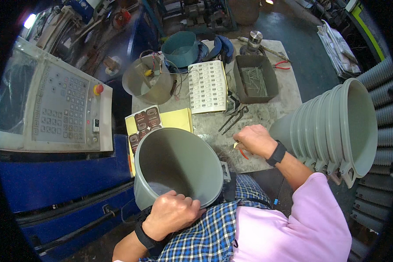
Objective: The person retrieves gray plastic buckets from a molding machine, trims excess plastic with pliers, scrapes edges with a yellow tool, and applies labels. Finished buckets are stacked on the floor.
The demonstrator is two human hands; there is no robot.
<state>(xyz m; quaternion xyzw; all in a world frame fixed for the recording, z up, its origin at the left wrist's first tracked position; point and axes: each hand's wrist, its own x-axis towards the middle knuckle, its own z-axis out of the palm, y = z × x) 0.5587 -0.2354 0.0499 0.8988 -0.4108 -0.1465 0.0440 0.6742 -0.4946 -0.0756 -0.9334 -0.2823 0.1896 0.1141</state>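
Note:
A grey-green plastic bucket point(196, 160) tilts against the plaid apron, its open mouth turned up towards me. My left hand point(178, 209) grips the near rim, fingers curled over the edge. Moulded on the bucket's right side is a handle lug point(225, 171). My right hand point(254, 139) is over the table with bent fingers around a small tool with a red handle point(244, 154); a yellowish bit shows under the fingers, and the tool's head is hidden. Just beyond this hand lie dark metal pincers point(234, 119).
Nested grey buckets point(321, 127) lie sideways at right. On the table point(209, 129) are label sheets point(208, 86), brown stickers point(147, 121), a bin of metal pins point(255, 78), red-handled pliers point(282, 65) and a translucent tub point(147, 80). A machine control panel point(62, 104) stands left.

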